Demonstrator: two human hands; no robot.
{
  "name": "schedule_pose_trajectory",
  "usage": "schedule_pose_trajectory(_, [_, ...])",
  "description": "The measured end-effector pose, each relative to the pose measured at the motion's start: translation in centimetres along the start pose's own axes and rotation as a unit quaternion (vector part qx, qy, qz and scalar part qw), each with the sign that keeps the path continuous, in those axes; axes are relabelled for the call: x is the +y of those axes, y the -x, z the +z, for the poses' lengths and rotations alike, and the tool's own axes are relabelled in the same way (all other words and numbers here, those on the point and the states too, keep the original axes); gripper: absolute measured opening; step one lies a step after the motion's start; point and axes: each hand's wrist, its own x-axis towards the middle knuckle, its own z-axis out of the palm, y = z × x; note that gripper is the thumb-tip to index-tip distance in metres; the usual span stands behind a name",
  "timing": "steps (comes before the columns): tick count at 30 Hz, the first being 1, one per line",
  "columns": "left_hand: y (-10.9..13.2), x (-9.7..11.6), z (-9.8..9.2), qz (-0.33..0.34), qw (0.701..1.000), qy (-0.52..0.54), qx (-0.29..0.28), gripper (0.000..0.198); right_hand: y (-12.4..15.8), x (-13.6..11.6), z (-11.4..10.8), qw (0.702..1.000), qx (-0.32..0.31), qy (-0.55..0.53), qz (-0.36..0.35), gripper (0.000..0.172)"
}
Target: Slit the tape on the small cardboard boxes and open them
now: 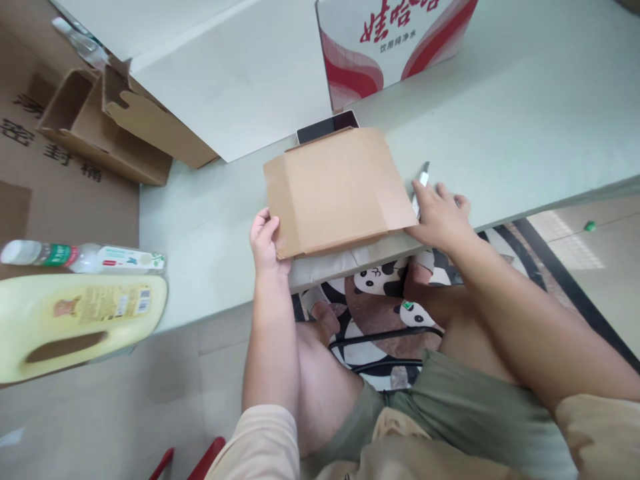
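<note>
Head view.

- Flat cardboard box [335, 190]: lying on the pale green bench [500, 120], close to the front edge, with one flap folded over along the left side.
- Tablet [327, 125]: dark screen, tucked under the far edge of the box and mostly covered.
- Grey paper [345, 260]: under the near edge of the box, reaching the lip of the bench.
- Left hand [265, 240]: at the near left corner of the box. Grip clenched on that edge, fingers curled against the cardboard.
- Right hand [440, 217]: palm down at the near right corner of the box, touching it. Grip released, fingers stretched flat across a white tool [423, 180] whose tip points away past the fingertips. Pen or knife: cannot tell.
- Red-and-white carton [395, 40]: standing at the far side of the bench, just behind the tablet, printed with red characters.
- White board [225, 80]: lying to the far left of the box.
- Open brown boxes [100, 127]: further left, beyond the end of the bench.
- Yellow jug [75, 320]: on its side in the left foreground, handle hole facing up.
- Clear bottle [85, 258]: white cap and green label, lying just behind the jug.
- Panda mat [380, 293]: on the floor below the bench, between bare knees.
</note>
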Motion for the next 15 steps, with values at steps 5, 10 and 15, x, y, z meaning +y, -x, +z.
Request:
schedule_pose_trajectory(5, [-0.31, -0.33, -0.51, 0.008, 1.0, -0.016, -0.025, 0.039, -0.05, 0.45, 0.07, 1.0, -0.009, 0.003, -0.016, 0.078])
schedule_pose_trajectory(10, [-0.26, -0.34, -0.41, 0.008, 1.0, -0.011, -0.019, 0.035, -0.06, 0.53, 0.27, 0.999, -0.018, 0.022, -0.026, 0.081])
schedule_pose_trajectory(15, [-0.06, -0.15, -0.03, 0.004, 1.0, 0.0, -0.003, 0.035, -0.05, 0.59, 0.27, 0.997, -0.056, 0.045, -0.024, 0.085])
